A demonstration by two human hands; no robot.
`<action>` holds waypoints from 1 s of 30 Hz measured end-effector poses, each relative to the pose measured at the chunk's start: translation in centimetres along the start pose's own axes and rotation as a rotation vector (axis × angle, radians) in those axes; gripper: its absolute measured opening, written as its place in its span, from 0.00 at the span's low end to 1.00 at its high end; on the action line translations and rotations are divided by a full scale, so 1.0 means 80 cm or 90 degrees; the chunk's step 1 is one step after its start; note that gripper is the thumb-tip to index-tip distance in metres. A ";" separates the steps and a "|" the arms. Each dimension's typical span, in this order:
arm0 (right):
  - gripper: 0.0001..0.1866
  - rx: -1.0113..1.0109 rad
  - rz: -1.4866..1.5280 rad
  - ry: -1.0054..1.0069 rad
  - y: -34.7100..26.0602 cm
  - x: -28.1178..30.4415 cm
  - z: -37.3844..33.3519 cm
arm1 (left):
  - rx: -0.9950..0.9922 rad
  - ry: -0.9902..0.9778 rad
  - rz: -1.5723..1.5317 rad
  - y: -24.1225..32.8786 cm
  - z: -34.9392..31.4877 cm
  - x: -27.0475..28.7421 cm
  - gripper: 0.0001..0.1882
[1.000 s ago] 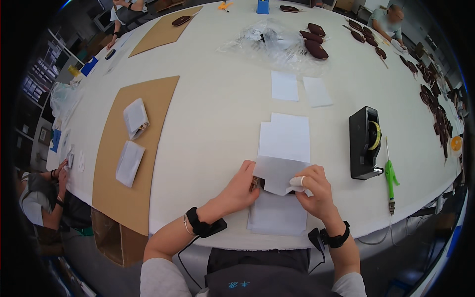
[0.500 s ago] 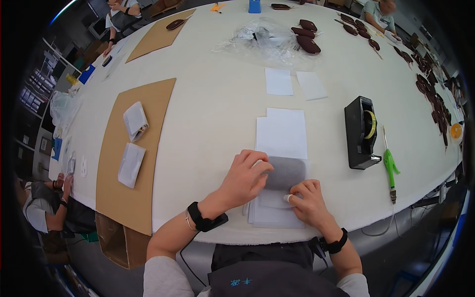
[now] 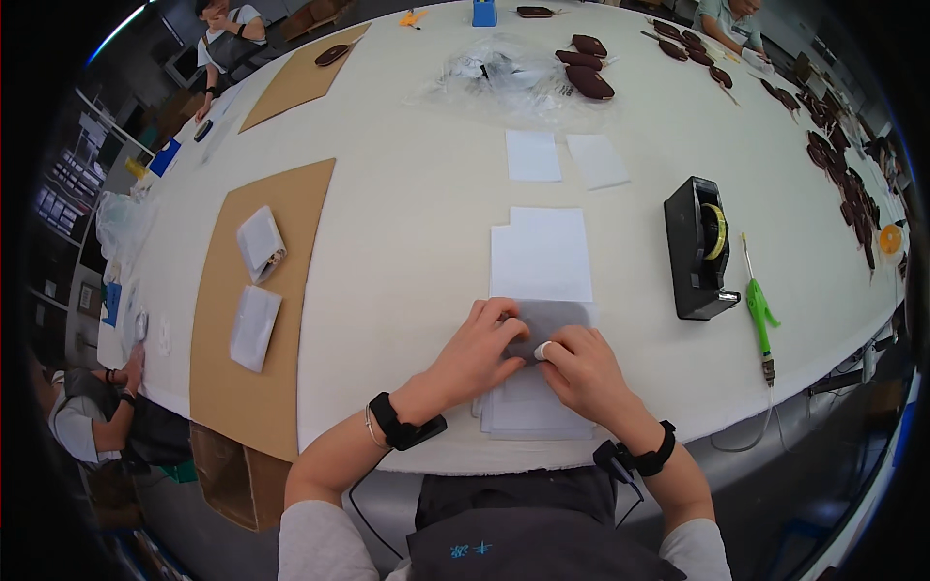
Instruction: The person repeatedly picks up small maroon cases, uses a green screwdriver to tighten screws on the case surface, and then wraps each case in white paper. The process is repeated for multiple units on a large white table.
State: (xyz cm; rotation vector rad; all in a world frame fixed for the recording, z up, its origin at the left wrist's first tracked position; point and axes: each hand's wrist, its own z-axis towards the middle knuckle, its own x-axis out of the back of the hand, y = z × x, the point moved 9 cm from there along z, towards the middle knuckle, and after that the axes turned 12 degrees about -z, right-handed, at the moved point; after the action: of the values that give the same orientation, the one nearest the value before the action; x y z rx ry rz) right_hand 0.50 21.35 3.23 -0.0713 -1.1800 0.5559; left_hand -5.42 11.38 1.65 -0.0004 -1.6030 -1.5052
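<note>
A flat grey rectangular piece, seemingly with a thin translucent white sheet at its edge, lies on a stack of white sheets in front of me. My left hand has its fingers curled over the left edge of the grey piece. My right hand, with a white cover on one finger, is closed at the near side of the grey piece, close to the left fingertips. What the fingertips pinch is partly hidden. More translucent white sheets lie under my wrists, near the table edge.
A black tape dispenser and a green-handled tool with a cord lie to the right. Two white-wrapped packets rest on brown cardboard at left. Beyond are clear plastic film and dark red pouches. Other people sit around the table.
My right hand has moved left and a little up over the grey piece, close to my left hand. The left hand stays at the left edge. The view has shifted slightly.
</note>
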 end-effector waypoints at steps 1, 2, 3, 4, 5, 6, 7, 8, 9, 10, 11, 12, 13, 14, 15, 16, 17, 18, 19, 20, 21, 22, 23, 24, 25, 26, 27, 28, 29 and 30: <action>0.09 -0.003 -0.015 -0.005 0.002 -0.005 0.002 | 0.033 0.024 0.029 -0.002 -0.005 0.006 0.21; 0.09 -0.006 -0.030 -0.009 0.004 -0.009 0.003 | 0.066 0.048 0.058 -0.001 -0.014 0.013 0.21; 0.09 -0.008 -0.041 -0.016 0.004 -0.013 0.003 | 0.103 0.073 0.087 -0.004 -0.028 0.019 0.21; 0.10 -0.005 -0.042 -0.019 0.002 -0.015 0.003 | 0.119 0.059 0.106 -0.009 -0.040 0.016 0.21; 0.11 -0.002 -0.044 -0.022 0.001 -0.016 0.002 | 0.134 0.044 0.126 -0.016 -0.053 0.011 0.21; 0.12 0.002 -0.048 -0.024 0.000 -0.016 0.002 | 0.147 0.030 0.145 -0.022 -0.063 0.008 0.21; 0.12 0.001 -0.052 -0.031 -0.001 -0.017 0.002 | 0.148 0.027 0.143 -0.023 -0.069 0.007 0.21; 0.12 0.001 -0.055 -0.037 -0.002 -0.018 0.003 | 0.148 0.025 0.141 -0.025 -0.075 0.006 0.20; 0.13 0.000 -0.062 -0.044 -0.002 -0.018 0.003 | 0.146 0.022 0.138 -0.020 -0.073 0.008 0.20; 0.12 0.005 -0.063 -0.038 -0.002 -0.017 0.003 | 0.210 -0.011 0.070 -0.027 -0.073 0.007 0.19; 0.12 0.008 -0.064 -0.033 -0.002 -0.016 0.003 | 0.273 -0.045 0.002 -0.031 -0.074 0.008 0.17; 0.11 0.013 -0.064 -0.028 -0.002 -0.015 0.003 | 0.338 -0.078 -0.067 -0.032 -0.076 0.007 0.16; 0.12 0.013 -0.067 -0.029 -0.001 -0.016 0.002 | 0.357 -0.069 -0.184 -0.029 -0.074 0.005 0.15; 0.12 0.013 -0.070 -0.029 0.001 -0.016 0.001 | 0.375 -0.060 -0.302 -0.027 -0.072 0.000 0.13; 0.12 0.017 -0.070 -0.029 0.000 -0.017 0.002 | 0.393 -0.046 -0.417 -0.024 -0.072 -0.005 0.12; 0.12 0.018 -0.070 -0.030 0.001 -0.018 0.002 | 0.342 -0.051 -0.403 -0.017 -0.067 -0.006 0.11; 0.13 0.019 -0.070 -0.030 0.001 -0.019 0.002 | 0.292 -0.056 -0.387 -0.014 -0.062 -0.010 0.11; 0.13 0.019 -0.072 -0.032 0.001 -0.018 0.003 | 0.239 -0.063 -0.373 -0.009 -0.058 -0.014 0.10; 0.13 0.021 -0.067 -0.033 0.000 -0.017 0.004 | 0.182 -0.066 -0.258 -0.006 -0.055 -0.015 0.09; 0.13 0.022 -0.062 -0.034 -0.002 -0.016 0.005 | 0.123 -0.070 -0.143 -0.001 -0.053 -0.018 0.09; 0.13 0.021 -0.060 -0.036 0.000 -0.014 0.006 | 0.062 -0.074 -0.030 0.006 -0.048 -0.020 0.09; 0.13 0.021 -0.063 -0.038 0.001 -0.016 0.005 | -0.001 -0.087 0.062 0.016 -0.045 -0.022 0.09; 0.13 0.021 -0.065 -0.039 0.002 -0.019 0.003 | -0.065 -0.100 0.154 0.025 -0.043 -0.023 0.09; 0.14 0.022 -0.066 -0.040 0.003 -0.021 0.002 | -0.127 -0.110 0.246 0.033 -0.042 -0.026 0.09; 0.14 0.022 -0.065 -0.047 0.004 -0.021 0.001 | -0.188 -0.088 0.235 0.042 -0.038 -0.023 0.10; 0.14 0.022 -0.064 -0.054 0.005 -0.020 0.001 | -0.249 -0.064 0.224 0.049 -0.034 -0.021 0.10; 0.14 0.023 -0.058 -0.060 0.005 -0.021 0.001 | -0.305 -0.043 0.215 0.056 -0.034 -0.018 0.11; 0.14 0.027 -0.046 -0.060 0.005 -0.021 0.000 | -0.291 -0.062 0.205 0.048 -0.029 -0.023 0.10; 0.14 0.031 -0.035 -0.060 0.007 -0.021 -0.001 | -0.276 -0.082 0.195 0.039 -0.025 -0.030 0.08; 0.14 0.035 -0.025 -0.061 0.009 -0.020 -0.002 | -0.262 -0.101 0.183 0.033 -0.022 -0.035 0.07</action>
State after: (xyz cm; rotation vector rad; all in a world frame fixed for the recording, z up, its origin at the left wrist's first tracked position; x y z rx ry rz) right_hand -0.05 21.29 1.59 0.0261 -1.2561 0.5618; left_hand -1.30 12.23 1.80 -0.5697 -1.3172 -1.6053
